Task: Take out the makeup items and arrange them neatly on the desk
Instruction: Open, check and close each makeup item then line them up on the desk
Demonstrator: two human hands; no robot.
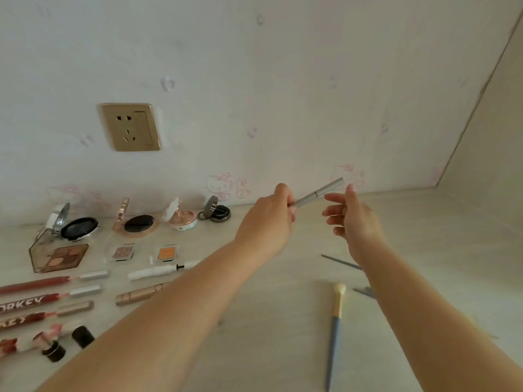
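Note:
My left hand (pixel 268 219) pinches one end of a slim silver-grey makeup pen (pixel 321 192) and holds it above the desk, slanting up to the right. My right hand (pixel 349 215) hovers just right of the pen with fingers spread, not touching it. On the left of the pale desk (pixel 277 321) lie rows of makeup: open compacts (pixel 80 227) along the wall, an eyeshadow palette (pixel 60 257), small single shadows (pixel 167 253), lip glosses (pixel 42 301) and lipsticks (pixel 53 350). A blue-handled brush (pixel 335 329) lies on the right.
A gold wall socket (pixel 130 127) sits above the compacts. The wall has faint pink cartoon stickers. Thin grey sticks (pixel 339 261) lie under my right forearm. A side wall closes the desk corner at the right.

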